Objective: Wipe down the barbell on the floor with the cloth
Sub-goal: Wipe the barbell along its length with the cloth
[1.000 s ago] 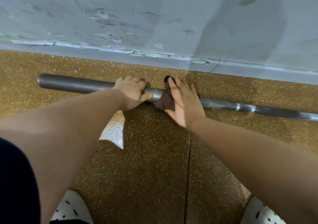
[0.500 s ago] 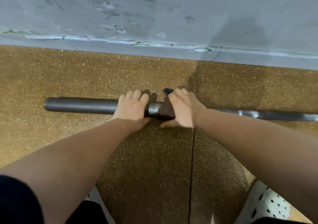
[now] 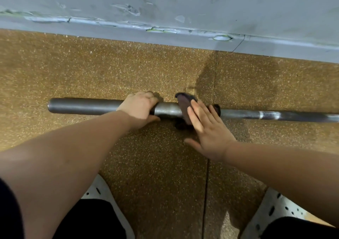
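A grey steel barbell (image 3: 84, 106) lies across the speckled brown floor, its thick sleeve on the left and its thinner shaft running off the right edge. My left hand (image 3: 140, 107) grips the sleeve near its inner end, fingers curled over the top. A dark brown cloth (image 3: 184, 104) is draped over the bar just right of that hand. My right hand (image 3: 207, 130) lies flat with straight fingers on the near side of the cloth, pressing it against the bar. Part of the cloth is hidden under that hand.
A scuffed grey wall (image 3: 165, 4) with a chipped baseboard runs along the far side, close behind the bar. A floor-tile seam (image 3: 206, 183) runs toward me between my white perforated shoes (image 3: 275, 213). Brown floor lies on both sides of the bar.
My right hand has gone from curled around the cloth on the bar to flat with straight fingers, drawn back toward me. The left hand keeps its grip. The view has tilted down.
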